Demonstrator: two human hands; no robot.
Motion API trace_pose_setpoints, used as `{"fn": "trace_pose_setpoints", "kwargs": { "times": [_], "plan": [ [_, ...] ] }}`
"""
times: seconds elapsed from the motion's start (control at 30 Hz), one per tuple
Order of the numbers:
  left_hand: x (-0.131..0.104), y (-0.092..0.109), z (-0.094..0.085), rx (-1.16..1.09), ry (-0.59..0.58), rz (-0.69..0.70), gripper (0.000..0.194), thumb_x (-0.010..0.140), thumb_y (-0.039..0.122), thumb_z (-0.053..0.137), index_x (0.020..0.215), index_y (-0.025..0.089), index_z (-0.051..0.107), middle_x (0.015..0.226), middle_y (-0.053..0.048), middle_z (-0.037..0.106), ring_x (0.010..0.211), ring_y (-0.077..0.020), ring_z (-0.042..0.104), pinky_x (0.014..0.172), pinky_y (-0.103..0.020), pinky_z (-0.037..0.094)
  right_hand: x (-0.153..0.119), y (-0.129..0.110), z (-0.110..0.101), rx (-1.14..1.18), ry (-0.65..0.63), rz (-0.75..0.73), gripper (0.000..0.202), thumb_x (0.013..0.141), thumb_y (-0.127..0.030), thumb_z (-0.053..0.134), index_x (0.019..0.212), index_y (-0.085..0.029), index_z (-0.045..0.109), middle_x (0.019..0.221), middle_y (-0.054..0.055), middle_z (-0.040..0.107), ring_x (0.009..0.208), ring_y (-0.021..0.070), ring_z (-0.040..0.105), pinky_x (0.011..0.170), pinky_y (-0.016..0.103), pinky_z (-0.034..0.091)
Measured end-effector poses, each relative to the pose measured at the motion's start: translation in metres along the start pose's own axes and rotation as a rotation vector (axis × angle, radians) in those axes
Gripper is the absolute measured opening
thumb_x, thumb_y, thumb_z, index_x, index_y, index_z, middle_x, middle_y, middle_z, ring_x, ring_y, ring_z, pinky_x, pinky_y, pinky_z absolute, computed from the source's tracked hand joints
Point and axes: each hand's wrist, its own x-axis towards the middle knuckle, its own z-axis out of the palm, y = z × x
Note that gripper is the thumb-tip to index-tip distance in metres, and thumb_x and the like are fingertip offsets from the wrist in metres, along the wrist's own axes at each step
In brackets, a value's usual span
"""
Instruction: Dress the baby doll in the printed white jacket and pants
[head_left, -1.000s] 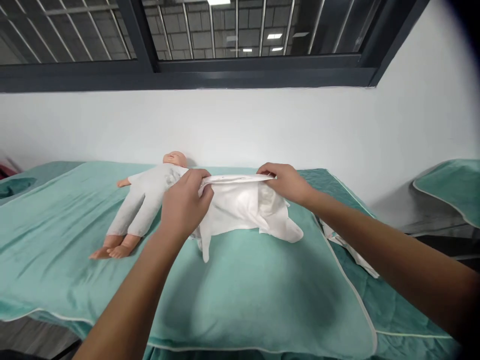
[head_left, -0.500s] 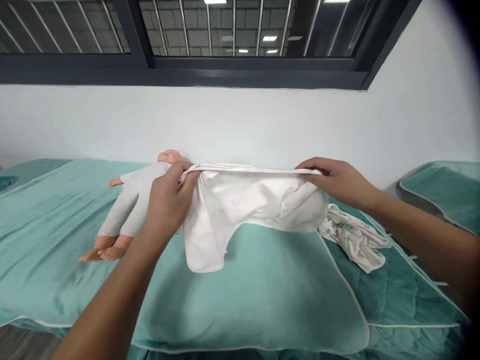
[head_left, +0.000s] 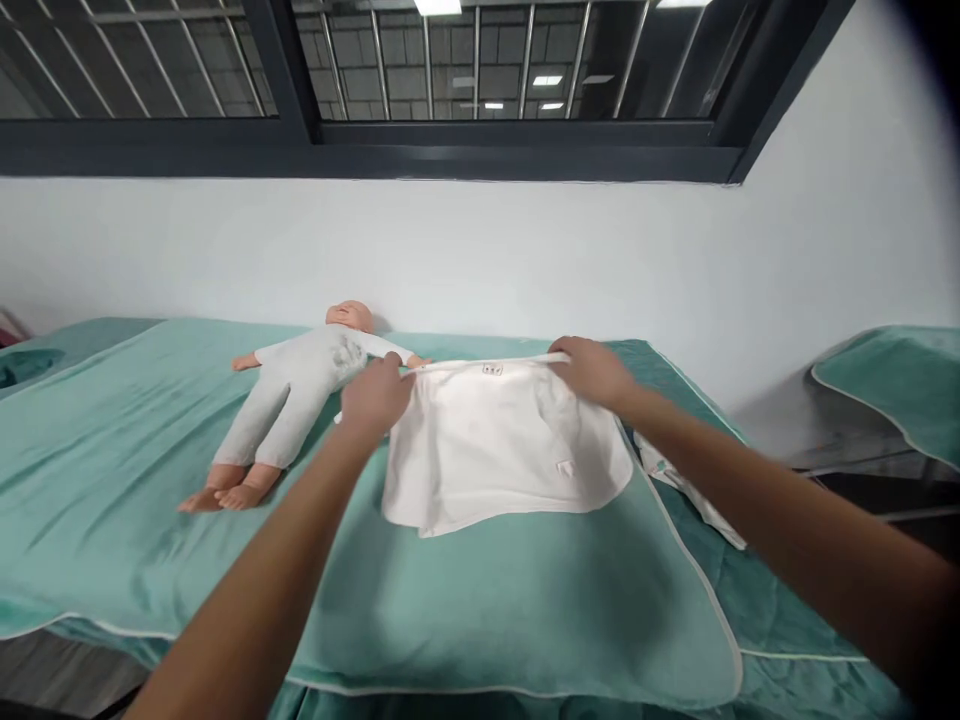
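Note:
A white baby garment (head_left: pixel 504 448) lies spread flat on a teal blanket (head_left: pixel 480 610). My left hand (head_left: pixel 373 398) grips its far left corner and my right hand (head_left: pixel 594 370) grips its far right corner, both along the top edge. A baby doll (head_left: pixel 292 395) in a pale grey suit lies on its back just left of the garment, head toward the wall, one arm reaching close to my left hand.
A patterned white cloth (head_left: pixel 686 488) lies to the right, partly under my right forearm. The white wall (head_left: pixel 480 260) rises right behind the bed, with a dark window frame (head_left: pixel 360 150) above. Another teal-covered bed (head_left: pixel 900 385) stands at the far right.
The garment, held up and stretched between my hands before, now lies flat on the blanket. Both hands have moved down and closer together, still holding its top edge.

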Motion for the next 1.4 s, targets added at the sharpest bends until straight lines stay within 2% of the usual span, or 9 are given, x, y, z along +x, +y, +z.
{"fn": "trace_pose_setpoints", "kwargs": {
  "times": [0.1, 0.17, 0.27, 0.37, 0.5, 0.67, 0.93, 1.13, 1.4],
  "plan": [
    [-0.017, 0.016, 0.044, -0.067, 0.094, 0.115, 0.040, 0.088, 0.026, 0.048, 0.125, 0.013, 0.059, 0.128, -0.021, 0.059, 0.124, -0.0370, 0.052, 0.102, -0.050, 0.042, -0.013, -0.023, 0.058, -0.055, 0.020, -0.102, 0.038, 0.085, -0.018, 0.053, 0.122, -0.016, 0.061, 0.131, 0.015, 0.057, 0.121, 0.0308, 0.048, 0.100, 0.044, 0.040],
    [-0.030, 0.028, 0.071, -0.326, -0.011, 0.175, 0.040, 0.088, 0.019, 0.045, 0.124, 0.012, 0.059, 0.130, -0.018, 0.060, 0.126, -0.0293, 0.053, 0.109, -0.041, 0.038, -0.025, -0.038, 0.090, 0.027, 0.007, -0.135, 0.038, 0.087, -0.013, 0.048, 0.123, -0.017, 0.060, 0.130, 0.012, 0.058, 0.122, 0.0265, 0.048, 0.104, 0.040, 0.038],
    [-0.039, 0.044, 0.102, -0.404, -0.101, 0.158, 0.039, 0.086, 0.017, 0.047, 0.123, 0.014, 0.061, 0.128, -0.013, 0.064, 0.121, -0.0220, 0.058, 0.106, -0.031, 0.042, -0.030, -0.050, 0.123, 0.130, 0.007, -0.022, 0.038, 0.088, -0.012, 0.044, 0.122, -0.017, 0.059, 0.129, 0.010, 0.059, 0.121, 0.0223, 0.050, 0.107, 0.034, 0.037],
    [-0.033, 0.053, 0.118, -0.380, -0.111, 0.066, 0.039, 0.083, 0.015, 0.049, 0.119, 0.010, 0.062, 0.127, -0.019, 0.064, 0.123, -0.0276, 0.057, 0.103, -0.037, 0.044, -0.025, -0.050, 0.137, 0.123, 0.039, 0.162, 0.039, 0.089, -0.016, 0.040, 0.124, -0.011, 0.057, 0.127, 0.016, 0.060, 0.119, 0.0272, 0.053, 0.104, 0.039, 0.039],
    [-0.022, 0.058, 0.126, -0.314, -0.054, -0.045, 0.036, 0.079, 0.013, 0.051, 0.113, 0.008, 0.062, 0.134, -0.026, 0.055, 0.133, -0.0359, 0.045, 0.108, -0.046, 0.036, -0.022, -0.052, 0.145, 0.082, 0.070, 0.300, 0.043, 0.086, -0.021, 0.044, 0.125, -0.007, 0.056, 0.130, 0.021, 0.058, 0.129, 0.0357, 0.046, 0.108, 0.048, 0.034],
    [-0.021, 0.069, 0.127, -0.296, 0.029, -0.129, 0.041, 0.079, 0.015, 0.051, 0.119, 0.006, 0.055, 0.136, -0.028, 0.050, 0.135, -0.0383, 0.040, 0.111, -0.050, 0.032, -0.031, -0.061, 0.151, 0.000, 0.172, 0.354, 0.056, 0.088, -0.025, 0.044, 0.139, -0.002, 0.044, 0.151, 0.027, 0.035, 0.144, 0.0428, 0.024, 0.114, 0.057, 0.020],
    [-0.018, 0.087, 0.122, -0.498, 0.206, -0.276, 0.054, 0.085, 0.016, 0.043, 0.138, 0.007, 0.036, 0.139, -0.025, 0.047, 0.137, -0.0366, 0.038, 0.106, -0.049, 0.039, -0.031, -0.052, 0.146, 0.187, 0.359, 0.242, 0.062, 0.088, -0.017, 0.034, 0.148, -0.003, 0.031, 0.160, 0.024, 0.018, 0.151, 0.0319, 0.010, 0.117, 0.053, 0.022],
    [-0.018, 0.080, 0.130, -0.567, 0.330, -0.162, 0.050, 0.086, 0.013, 0.041, 0.136, 0.010, 0.037, 0.139, -0.022, 0.048, 0.139, -0.0305, 0.039, 0.115, -0.044, 0.032, -0.034, -0.046, 0.145, 0.233, 0.364, 0.296, 0.063, 0.087, -0.019, 0.036, 0.148, -0.005, 0.030, 0.160, 0.023, 0.018, 0.150, 0.0315, 0.016, 0.117, 0.051, 0.024],
    [-0.014, 0.064, 0.132, -0.435, 0.278, 0.062, 0.050, 0.090, 0.016, 0.041, 0.138, 0.005, 0.034, 0.142, -0.026, 0.044, 0.141, -0.0314, 0.036, 0.116, -0.045, 0.030, -0.035, -0.048, 0.140, 0.067, 0.292, 0.341, 0.068, 0.090, -0.032, 0.044, 0.151, -0.007, 0.025, 0.161, 0.026, 0.011, 0.147, 0.0401, 0.016, 0.114, 0.055, 0.023]
  ]
}}
